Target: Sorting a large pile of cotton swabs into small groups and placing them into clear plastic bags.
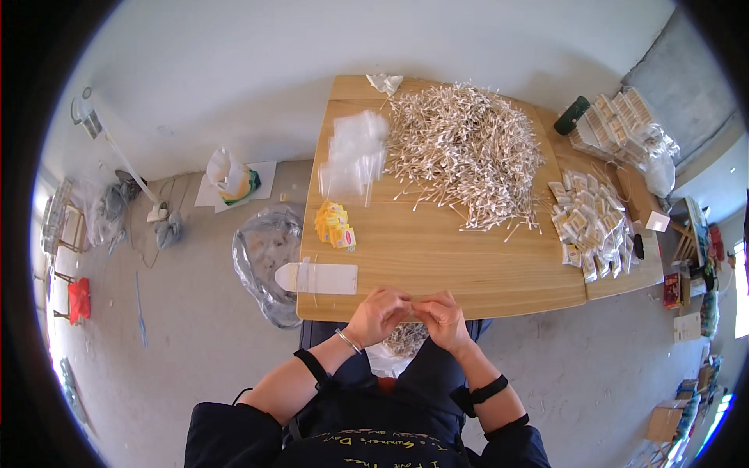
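Note:
At the table's front edge my left hand (379, 313) and my right hand (443, 320) meet, fingertips pinched together. Whatever they hold between them is too small and covered to make out. Beyond them a large loose heap of cotton swabs (468, 160) spreads over the far half of the wooden table (445, 269). Left of the heap lie flat clear plastic bags (353, 156). Nearer, small yellow printed cards (334, 226) sit in a loose stack. A white card with a pointed end (331, 279), crossed by a clear strip, rests close to my left hand.
Small filled packets (589, 222) are piled on the table's right side. Behind them stand a dark green cylinder (572, 115) and stacked swab packs (620, 125). A grey plastic bag (267, 261) lies on the floor at left. Between my legs sits an open bag of swabs (406, 341).

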Demonstrator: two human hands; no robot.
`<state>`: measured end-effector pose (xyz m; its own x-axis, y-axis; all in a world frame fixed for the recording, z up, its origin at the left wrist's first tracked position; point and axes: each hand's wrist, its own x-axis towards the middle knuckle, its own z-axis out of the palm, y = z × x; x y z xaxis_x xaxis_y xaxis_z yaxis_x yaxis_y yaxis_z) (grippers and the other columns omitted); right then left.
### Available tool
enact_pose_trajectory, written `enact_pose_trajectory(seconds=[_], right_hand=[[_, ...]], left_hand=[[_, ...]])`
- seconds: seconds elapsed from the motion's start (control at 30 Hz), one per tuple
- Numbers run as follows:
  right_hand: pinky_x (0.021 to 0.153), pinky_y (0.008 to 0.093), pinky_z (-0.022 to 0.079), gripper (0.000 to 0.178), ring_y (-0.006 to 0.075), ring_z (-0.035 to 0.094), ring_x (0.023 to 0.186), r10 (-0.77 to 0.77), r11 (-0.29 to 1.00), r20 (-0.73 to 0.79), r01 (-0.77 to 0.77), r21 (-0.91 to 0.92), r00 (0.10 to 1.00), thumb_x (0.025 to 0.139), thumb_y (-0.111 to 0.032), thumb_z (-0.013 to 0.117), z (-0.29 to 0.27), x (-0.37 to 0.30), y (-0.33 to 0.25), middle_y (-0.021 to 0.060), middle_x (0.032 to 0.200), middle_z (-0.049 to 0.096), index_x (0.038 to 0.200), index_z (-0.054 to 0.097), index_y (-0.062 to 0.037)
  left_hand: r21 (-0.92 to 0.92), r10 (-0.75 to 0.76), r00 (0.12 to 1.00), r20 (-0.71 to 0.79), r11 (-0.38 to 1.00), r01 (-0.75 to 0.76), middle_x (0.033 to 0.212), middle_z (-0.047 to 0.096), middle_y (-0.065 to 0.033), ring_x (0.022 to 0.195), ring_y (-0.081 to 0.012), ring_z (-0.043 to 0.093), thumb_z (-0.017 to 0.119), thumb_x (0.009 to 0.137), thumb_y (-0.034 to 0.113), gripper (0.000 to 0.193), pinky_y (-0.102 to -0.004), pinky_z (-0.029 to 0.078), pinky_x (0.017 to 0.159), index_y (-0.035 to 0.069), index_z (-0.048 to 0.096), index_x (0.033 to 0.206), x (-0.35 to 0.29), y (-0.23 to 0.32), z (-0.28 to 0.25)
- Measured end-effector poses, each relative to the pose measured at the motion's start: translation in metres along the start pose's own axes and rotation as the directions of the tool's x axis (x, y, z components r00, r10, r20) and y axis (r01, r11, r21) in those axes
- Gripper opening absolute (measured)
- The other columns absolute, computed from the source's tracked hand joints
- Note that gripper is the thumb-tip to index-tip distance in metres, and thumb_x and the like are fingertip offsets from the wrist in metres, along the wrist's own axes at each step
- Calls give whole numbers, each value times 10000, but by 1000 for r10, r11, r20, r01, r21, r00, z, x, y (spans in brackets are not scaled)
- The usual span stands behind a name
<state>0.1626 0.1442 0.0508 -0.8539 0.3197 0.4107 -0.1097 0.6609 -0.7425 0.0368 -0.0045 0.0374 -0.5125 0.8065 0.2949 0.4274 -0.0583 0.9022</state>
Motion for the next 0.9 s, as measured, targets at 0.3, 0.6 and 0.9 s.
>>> enact_pose_trajectory(seconds=[0.3,0.6,0.9], right_hand=[[712,356,512,295,230,593,833,-269,873,-8,241,-424,963,617,-31,689,-1,1,-7,19,913,600,903,701,-100],[711,350,509,302,212,583,854,-387,718,73,350,-601,919,652,-79,640,-3,4,-11,17,899,587,947,707,-75],[783,384,475,222,296,566,892,-17,983,-34,10,-185,999,707,-66,727,3,6,-10,64,940,608,923,679,-82]], left_hand=[[551,380,924,42,762,-339,934,628,14,906,-210,596,729,633,53,299,-350,498,733,148,669,911,-7,5,-7],[672,418,906,66,652,-351,1020,652,42,941,-166,602,686,650,70,397,-328,456,786,154,691,1038,-7,15,-10],[52,-183,973,-139,980,192,928,634,-87,803,-208,624,739,770,56,237,-325,518,678,43,675,998,-3,13,5]])
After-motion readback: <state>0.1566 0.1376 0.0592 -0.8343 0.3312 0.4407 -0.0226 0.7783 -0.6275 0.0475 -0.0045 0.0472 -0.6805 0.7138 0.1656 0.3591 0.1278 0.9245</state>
